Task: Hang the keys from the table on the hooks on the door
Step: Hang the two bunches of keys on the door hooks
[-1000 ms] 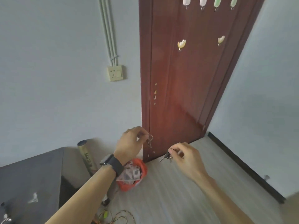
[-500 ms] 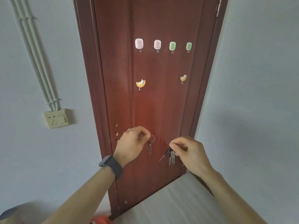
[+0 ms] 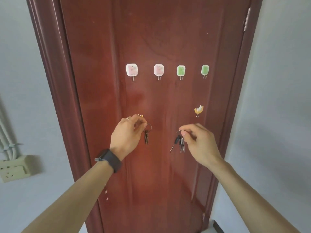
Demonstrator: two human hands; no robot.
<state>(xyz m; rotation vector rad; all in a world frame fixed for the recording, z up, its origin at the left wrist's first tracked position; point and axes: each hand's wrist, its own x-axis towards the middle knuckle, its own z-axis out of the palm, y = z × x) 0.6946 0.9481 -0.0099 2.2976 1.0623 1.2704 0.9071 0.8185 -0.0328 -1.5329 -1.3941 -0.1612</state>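
Raising two key sets to door [image 3: 151, 39] hooks. Left hand [image 3: 127, 137] pinching small key ring [image 3: 148, 127] beside hidden left flower hook; right hand [image 3: 196, 142] pinching larger key bunch [image 3: 180, 143] below yellow flower hook [image 3: 198, 110]. Next, likely: slipping rings over prongs.

Pale grey walls [image 3: 277, 81] flank a dark red frame [image 3: 55, 81]. On the left wall, white pipes [image 3: 5, 137] run down to a cream socket [image 3: 13, 169].

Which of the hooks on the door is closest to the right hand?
The yellow flower-shaped hook, just above the right hand. It sits alone in the lower row on that side; the four square hooks, pink and green, are in a higher row.
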